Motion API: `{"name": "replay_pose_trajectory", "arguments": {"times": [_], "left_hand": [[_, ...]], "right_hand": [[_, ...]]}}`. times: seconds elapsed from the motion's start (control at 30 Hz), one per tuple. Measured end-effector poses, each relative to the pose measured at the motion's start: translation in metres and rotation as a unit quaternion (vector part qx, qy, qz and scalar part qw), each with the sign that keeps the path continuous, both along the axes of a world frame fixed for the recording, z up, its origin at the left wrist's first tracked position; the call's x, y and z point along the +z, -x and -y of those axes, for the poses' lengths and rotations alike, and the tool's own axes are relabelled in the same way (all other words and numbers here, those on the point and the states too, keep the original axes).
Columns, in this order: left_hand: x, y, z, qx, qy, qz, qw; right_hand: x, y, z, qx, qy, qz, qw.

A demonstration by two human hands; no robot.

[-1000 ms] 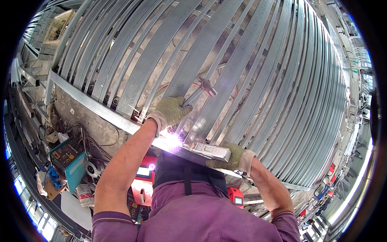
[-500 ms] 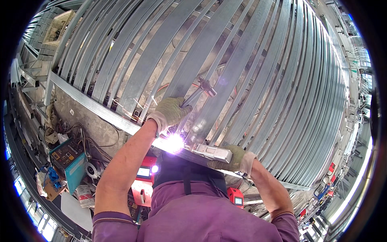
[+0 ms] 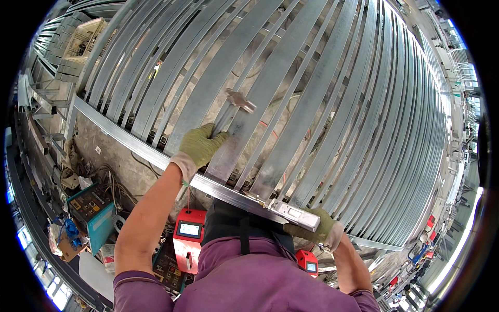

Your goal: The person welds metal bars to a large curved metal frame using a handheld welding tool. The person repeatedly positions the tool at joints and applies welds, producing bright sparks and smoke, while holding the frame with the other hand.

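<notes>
My left hand (image 3: 200, 145), in a green glove with a pale cuff, is closed round the handle of a hammer (image 3: 240, 101). The hammer's head is smeared by motion, over the flat metal bars (image 3: 283, 67) of a large grey grille. My right hand (image 3: 316, 227), gloved alike, grips a welding torch (image 3: 296, 214) with a silver, box-shaped body. Its thin tip points left, close to the bar ends along the frame's near rail (image 3: 226, 191). No arc or sparks show at the tip. The torch body hides part of my right fingers.
Red machines with small screens stand below the rail, one (image 3: 188, 234) left of my body and one (image 3: 307, 262) right. A teal-sided control box (image 3: 92, 213) with cables sits on the floor at left. A crate (image 3: 83, 41) stands at far left.
The bright welding arc and its sparks have gone out. My left hand has moved left with the hammer, and my right hand has shifted right and nearer to me with the torch.
</notes>
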State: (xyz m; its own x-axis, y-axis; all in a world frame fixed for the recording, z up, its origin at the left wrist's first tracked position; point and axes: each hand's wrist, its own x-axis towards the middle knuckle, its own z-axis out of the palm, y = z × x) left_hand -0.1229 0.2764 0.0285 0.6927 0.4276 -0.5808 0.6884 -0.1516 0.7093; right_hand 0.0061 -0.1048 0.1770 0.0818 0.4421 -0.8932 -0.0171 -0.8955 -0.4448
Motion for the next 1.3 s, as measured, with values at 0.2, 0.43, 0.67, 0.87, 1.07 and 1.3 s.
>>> {"name": "replay_pose_trajectory", "arguments": {"times": [0.2,0.43,0.67,0.87,1.07,1.3], "left_hand": [[-0.005,0.007,0.000,-0.003,-0.010,-0.005,1.000],[-0.010,-0.002,-0.007,-0.070,-0.010,0.015,0.997],[-0.020,0.000,-0.017,-0.025,0.098,0.026,0.995],[-0.018,-0.002,-0.021,-0.042,0.087,-0.015,0.995],[-0.032,0.003,-0.021,-0.035,0.110,0.005,0.993],[-0.049,0.003,-0.024,-0.054,0.086,0.016,0.995]], "right_hand": [[0.028,0.003,-0.057,-0.112,0.001,-0.058,0.992],[0.002,-0.010,-0.075,-0.055,-0.050,-0.006,0.997],[-0.037,0.003,-0.109,-0.029,-0.056,-0.058,0.996],[-0.077,0.005,-0.105,0.016,-0.127,-0.081,0.988],[-0.086,0.004,-0.106,0.047,-0.085,-0.072,0.993],[-0.101,-0.001,-0.101,0.108,-0.063,-0.055,0.991]]}}
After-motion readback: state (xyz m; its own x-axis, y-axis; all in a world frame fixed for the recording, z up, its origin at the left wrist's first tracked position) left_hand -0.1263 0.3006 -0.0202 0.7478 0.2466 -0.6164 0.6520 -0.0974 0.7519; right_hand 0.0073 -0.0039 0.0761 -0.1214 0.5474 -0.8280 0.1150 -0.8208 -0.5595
